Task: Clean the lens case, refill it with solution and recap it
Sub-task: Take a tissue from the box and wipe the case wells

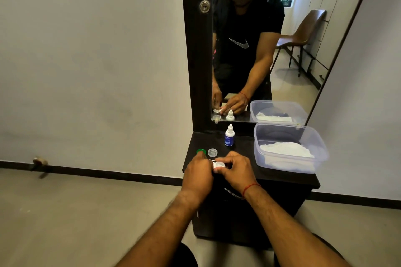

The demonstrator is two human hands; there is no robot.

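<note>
A green cap is seen lying on the dark desk, in front of and to the left of the solution bottle, partly hidden by a fingertip of the left hand. That hand is curled, and the left end of the lens case is gripped in it, though the contact is mostly hidden. A clear cap is placed open side up just beside the green one, nearer the bottle. The small white case is held just above the desk's front part, in front of the bottle, between both hands. The bottle itself stands upright and capped at the back of the desk, below the mirror. The case's right end is pinched by the bent fingers of the right hand, whose wrist bears a red thread. To the right of the bottle, a clear plastic container is set, with a white cloth lying inside.
</note>
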